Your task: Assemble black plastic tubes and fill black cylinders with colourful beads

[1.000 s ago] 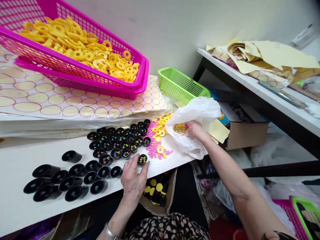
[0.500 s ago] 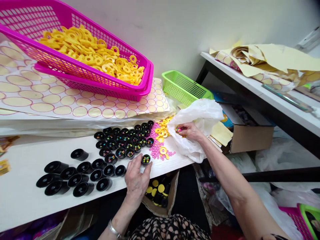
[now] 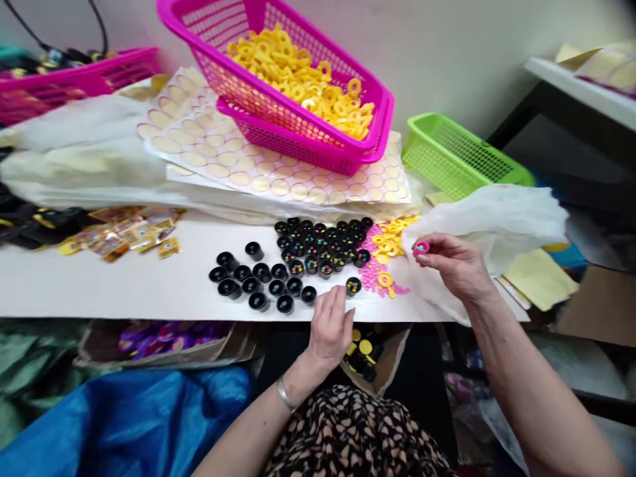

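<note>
My right hand (image 3: 454, 265) pinches a small pink cup (image 3: 421, 249) with coloured bits in it, in front of a white plastic bag (image 3: 491, 218). My left hand (image 3: 328, 331) is at the table edge, thumb and fingers apart and holding nothing. Just beyond its fingertips stands a black cup (image 3: 354, 286) with coloured bits inside. Behind it, several black cups (image 3: 322, 248) holding coloured bits are packed together. To their left stand several black cups (image 3: 252, 285) with no bits visible. Pink beads (image 3: 373, 275) and yellow rings (image 3: 390, 242) lie between the cups and the bag.
A tilted magenta basket (image 3: 382, 126) of yellow rings rests on sticker sheets (image 3: 218, 162). Behind the bag is a green basket (image 3: 462, 159). Small packets (image 3: 134, 235) lie at left on the white table (image 3: 99, 285). Below the edge stands a box (image 3: 392, 361) with black-and-yellow pieces.
The view has swung left. My right hand has drawn away from the bag's mouth, and the pink cup in it now shows. My left hand has moved slightly off the nearest black cup.
</note>
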`<state>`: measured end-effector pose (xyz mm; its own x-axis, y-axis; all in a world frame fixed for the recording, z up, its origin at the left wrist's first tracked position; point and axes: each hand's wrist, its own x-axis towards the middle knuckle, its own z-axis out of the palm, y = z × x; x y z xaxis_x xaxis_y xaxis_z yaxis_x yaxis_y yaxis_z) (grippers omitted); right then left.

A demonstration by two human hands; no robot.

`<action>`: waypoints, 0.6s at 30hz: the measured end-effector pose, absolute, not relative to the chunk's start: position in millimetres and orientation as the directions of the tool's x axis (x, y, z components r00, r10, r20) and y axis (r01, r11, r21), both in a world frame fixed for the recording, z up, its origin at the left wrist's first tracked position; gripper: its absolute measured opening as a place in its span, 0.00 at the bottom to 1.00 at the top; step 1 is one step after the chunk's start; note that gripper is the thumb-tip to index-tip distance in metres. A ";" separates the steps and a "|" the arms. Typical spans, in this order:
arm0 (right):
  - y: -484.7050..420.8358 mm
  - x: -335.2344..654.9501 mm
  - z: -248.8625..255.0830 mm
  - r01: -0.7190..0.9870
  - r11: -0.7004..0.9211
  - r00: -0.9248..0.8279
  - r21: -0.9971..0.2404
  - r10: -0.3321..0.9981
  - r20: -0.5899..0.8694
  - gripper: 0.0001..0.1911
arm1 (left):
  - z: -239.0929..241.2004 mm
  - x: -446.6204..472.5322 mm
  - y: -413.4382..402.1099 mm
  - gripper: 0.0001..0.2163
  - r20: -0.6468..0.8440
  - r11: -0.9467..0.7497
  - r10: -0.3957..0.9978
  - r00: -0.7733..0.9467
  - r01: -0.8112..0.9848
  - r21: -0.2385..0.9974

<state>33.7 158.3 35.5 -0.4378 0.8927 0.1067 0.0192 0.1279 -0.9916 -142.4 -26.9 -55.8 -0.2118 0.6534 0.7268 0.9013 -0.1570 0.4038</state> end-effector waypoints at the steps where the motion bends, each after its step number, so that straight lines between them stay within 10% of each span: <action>1: 147.9 22.4 40.5 0.024 0.143 -0.486 -0.989 0.866 0.114 0.12 | -55.5 -142.9 -33.4 0.23 0.738 -0.167 0.647 -0.193 0.908 0.384; 11: 84.4 -75.3 30.1 0.100 0.644 -0.930 -0.758 0.331 0.158 0.04 | -60.0 -161.5 -74.2 0.19 0.775 0.054 0.546 -0.317 0.937 0.345; 18: 80.7 -88.8 31.3 0.170 0.845 -0.962 -0.507 0.255 0.102 0.07 | -68.8 -155.2 -73.0 0.14 0.665 0.076 0.610 -0.431 0.868 0.492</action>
<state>-88.8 80.7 31.3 -0.9616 0.2547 0.1021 0.1699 0.8449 -0.5073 -155.2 -73.0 -68.8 -0.4305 0.6099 0.6654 0.8675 0.0761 0.4916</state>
